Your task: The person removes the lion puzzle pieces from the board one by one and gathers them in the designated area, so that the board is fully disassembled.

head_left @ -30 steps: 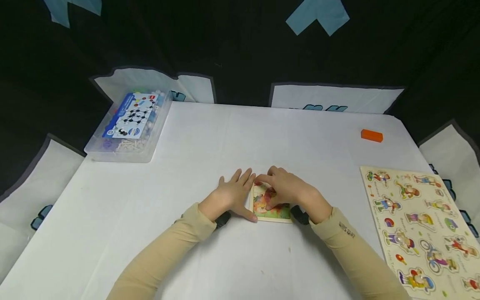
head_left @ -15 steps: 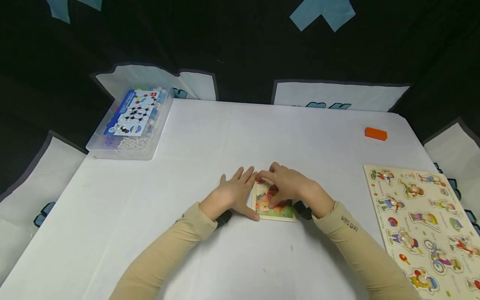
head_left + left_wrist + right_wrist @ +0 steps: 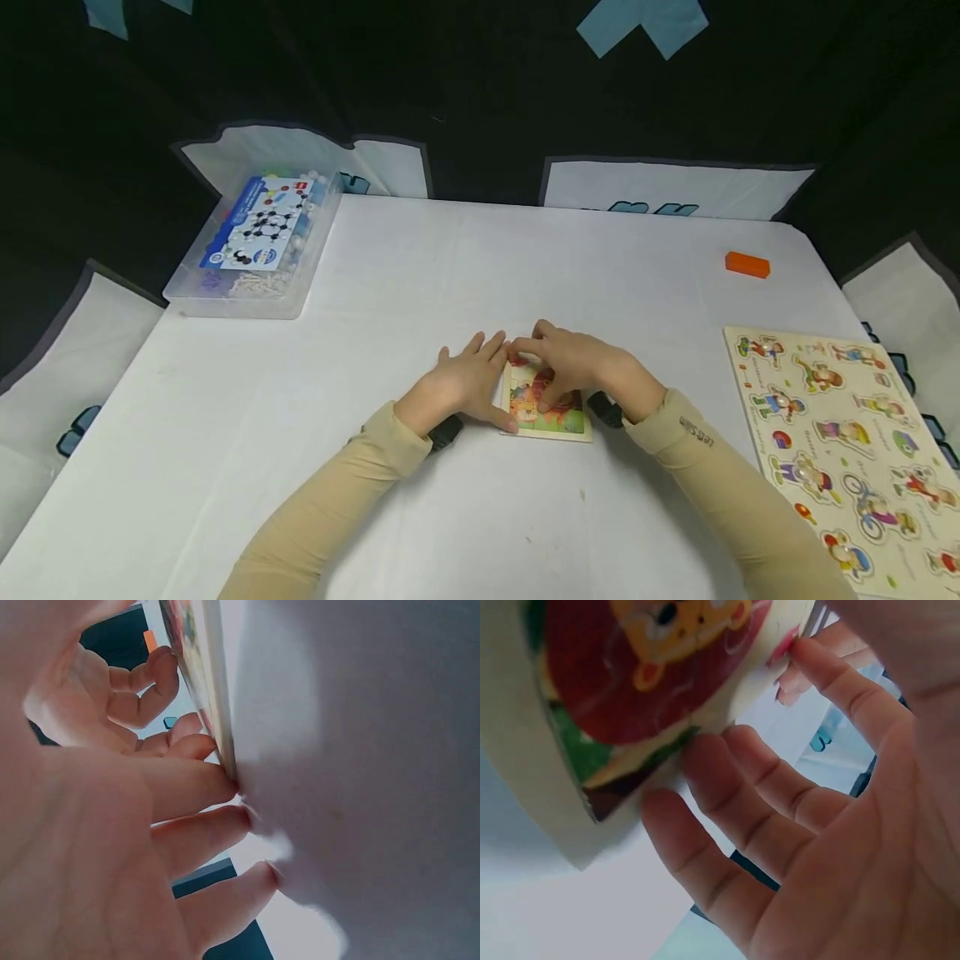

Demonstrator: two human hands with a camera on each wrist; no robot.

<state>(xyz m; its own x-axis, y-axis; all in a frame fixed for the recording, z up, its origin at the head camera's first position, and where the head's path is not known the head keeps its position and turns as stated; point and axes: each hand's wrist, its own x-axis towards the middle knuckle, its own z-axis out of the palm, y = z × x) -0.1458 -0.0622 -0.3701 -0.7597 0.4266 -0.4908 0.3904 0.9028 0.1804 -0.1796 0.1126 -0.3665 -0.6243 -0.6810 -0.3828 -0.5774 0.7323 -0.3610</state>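
A small picture puzzle (image 3: 529, 398) in a pale frame lies on the white table, between both hands. Part of its picture, a lion's face (image 3: 679, 645), shows in the right wrist view. My left hand (image 3: 467, 390) lies with spread, straight fingers along the puzzle's left edge, its thumb by the lower left corner. The left wrist view shows its fingertips (image 3: 238, 817) on the table beside the frame. Over the puzzle bends my right hand (image 3: 573, 367), index finger at the upper left corner and thumb over the picture. It covers the upper right part.
A clear plastic case (image 3: 251, 250) of small parts stands at the far left. An orange block (image 3: 747, 265) sits at the back right. A large board of picture pieces (image 3: 825, 417) lies on the right. Dark cloth (image 3: 480, 92) hangs behind the table.
The whole head view has shifted slightly. Both hands keep nearly the same places at the puzzle, with no clear change in their hold.
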